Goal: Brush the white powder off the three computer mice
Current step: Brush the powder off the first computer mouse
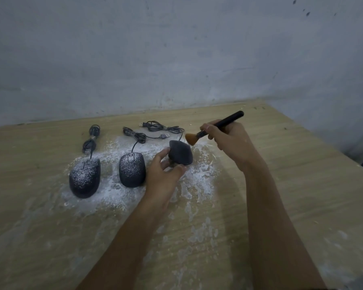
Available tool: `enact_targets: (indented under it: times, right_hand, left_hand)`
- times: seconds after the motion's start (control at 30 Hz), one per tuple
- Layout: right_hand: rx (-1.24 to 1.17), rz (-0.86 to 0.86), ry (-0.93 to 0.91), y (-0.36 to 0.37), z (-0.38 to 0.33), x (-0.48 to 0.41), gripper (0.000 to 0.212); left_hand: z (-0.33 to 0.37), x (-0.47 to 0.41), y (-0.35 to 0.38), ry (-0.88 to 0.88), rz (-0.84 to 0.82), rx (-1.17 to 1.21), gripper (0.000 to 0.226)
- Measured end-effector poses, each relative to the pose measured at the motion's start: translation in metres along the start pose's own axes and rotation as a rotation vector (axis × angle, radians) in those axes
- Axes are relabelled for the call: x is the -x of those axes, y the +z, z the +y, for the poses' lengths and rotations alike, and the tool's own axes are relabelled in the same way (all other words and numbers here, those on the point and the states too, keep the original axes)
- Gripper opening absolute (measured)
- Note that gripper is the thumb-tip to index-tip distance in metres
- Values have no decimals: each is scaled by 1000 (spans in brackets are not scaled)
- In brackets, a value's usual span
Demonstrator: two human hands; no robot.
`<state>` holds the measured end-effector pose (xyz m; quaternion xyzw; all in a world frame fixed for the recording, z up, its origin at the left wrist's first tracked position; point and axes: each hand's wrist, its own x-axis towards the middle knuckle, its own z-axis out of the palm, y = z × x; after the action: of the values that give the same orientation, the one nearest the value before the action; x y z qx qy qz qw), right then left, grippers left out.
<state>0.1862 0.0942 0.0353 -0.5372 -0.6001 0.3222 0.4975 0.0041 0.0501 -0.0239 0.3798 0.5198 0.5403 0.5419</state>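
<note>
Three black wired mice are on a wooden table (281,185). The left mouse (84,176) and the middle mouse (132,170) lie flat, both speckled with white powder. My left hand (164,174) holds the right mouse (180,152) tilted up off the table; its surface looks mostly dark. My right hand (228,141) grips a black-handled brush (218,124), whose orange bristles hover just above and to the right of the held mouse, apart from it.
White powder (113,195) is spread over the table around and in front of the mice. Coiled cables with USB plugs (155,128) lie behind them. A grey wall (176,59) runs close behind the table.
</note>
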Motion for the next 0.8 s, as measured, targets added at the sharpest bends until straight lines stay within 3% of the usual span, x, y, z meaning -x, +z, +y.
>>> enact_targets:
  times: [0.23, 0.4, 0.8]
  right_hand:
    - [-37, 10, 23, -1, 7, -1, 18]
    - [-39, 7, 45, 1, 10, -1, 19]
    - [-37, -21, 46, 9, 2, 2, 18]
  left_hand:
    - [2, 0, -9, 163, 53, -371, 64]
    - [5, 0, -17, 185, 45, -486, 66]
    - [13, 9, -15, 331, 52, -701, 42]
